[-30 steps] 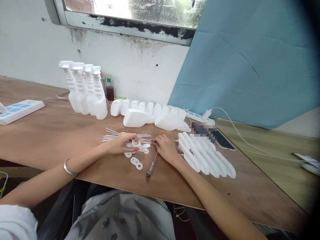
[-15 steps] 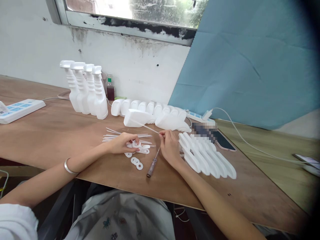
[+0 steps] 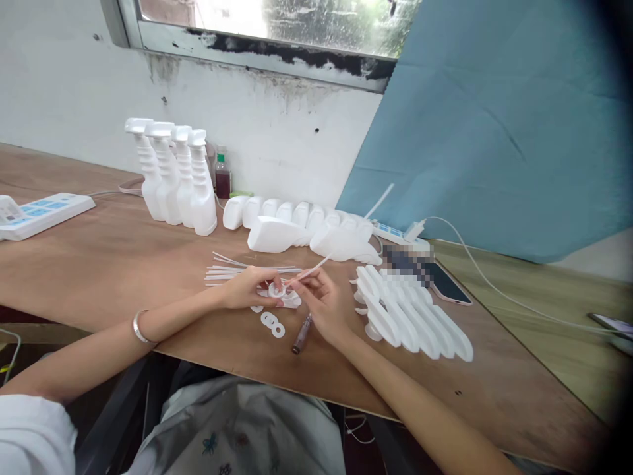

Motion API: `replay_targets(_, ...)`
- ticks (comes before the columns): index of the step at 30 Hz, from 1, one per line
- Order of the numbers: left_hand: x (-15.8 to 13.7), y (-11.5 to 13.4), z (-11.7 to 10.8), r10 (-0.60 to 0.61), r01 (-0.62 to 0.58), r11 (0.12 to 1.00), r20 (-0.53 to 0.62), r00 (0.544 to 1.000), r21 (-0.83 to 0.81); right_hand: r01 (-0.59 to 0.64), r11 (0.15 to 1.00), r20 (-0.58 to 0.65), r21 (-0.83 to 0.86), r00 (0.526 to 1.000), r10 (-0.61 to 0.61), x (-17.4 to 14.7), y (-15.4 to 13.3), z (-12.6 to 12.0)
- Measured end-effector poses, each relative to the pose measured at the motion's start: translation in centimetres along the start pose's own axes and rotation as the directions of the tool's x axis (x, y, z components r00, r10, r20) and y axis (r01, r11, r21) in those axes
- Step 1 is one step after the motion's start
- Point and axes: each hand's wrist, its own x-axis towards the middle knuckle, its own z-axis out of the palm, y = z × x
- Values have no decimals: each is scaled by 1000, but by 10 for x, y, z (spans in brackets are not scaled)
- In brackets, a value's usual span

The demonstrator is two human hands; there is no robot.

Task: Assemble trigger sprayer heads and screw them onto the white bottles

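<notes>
My left hand (image 3: 246, 288) pinches a white ring-shaped washer (image 3: 276, 291) between thumb and fingers, over a small pile of similar pieces. Closed on a thin white plastic tube (image 3: 316, 267), my right hand (image 3: 322, 309) has brought the tube's near end up to that washer. Whether the end has passed into the hole is hidden by the fingers. The tube slants up and away to the right, across the lying bottles. More thin tubes (image 3: 226, 270) lie behind my left hand. Loose washers (image 3: 270, 320) and a screwdriver (image 3: 302, 335) lie just in front of my hands.
Several white spray bottles (image 3: 202, 204) stand at the back left, and white bottles (image 3: 274, 235) lie in the middle. White curved plastic parts (image 3: 413, 320) lie in a row at right, near a phone (image 3: 450, 285). Power strips (image 3: 47, 214) sit at the left and back.
My right hand has moved left and the tube has swung upright to the right, its near end now at the washer. My left hand has moved slightly right, still holding the washer.
</notes>
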Motion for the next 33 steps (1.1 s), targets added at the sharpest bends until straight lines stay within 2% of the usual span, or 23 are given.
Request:
replay_targets(8, 1, 1, 5, 12, -8, 992, 34, 999, -127, 26, 997, 41, -70, 999, -23, -4, 2, 3)
replay_targets(16, 0, -1, 7, -11, 19, 985, 50, 999, -171, 63, 976, 3, -208, 998, -64, -5, -2, 4)
replay_targets(26, 1, 0, 8, -15, 31, 961, 61, 998, -277, 119, 947, 9, -297, 992, -122, -7, 1, 3)
replay_targets(33, 0, -1, 8, -58, 69, 970, 55, 997, -231, 209, 888, 21, -410, 975, -220, -8, 4, 4)
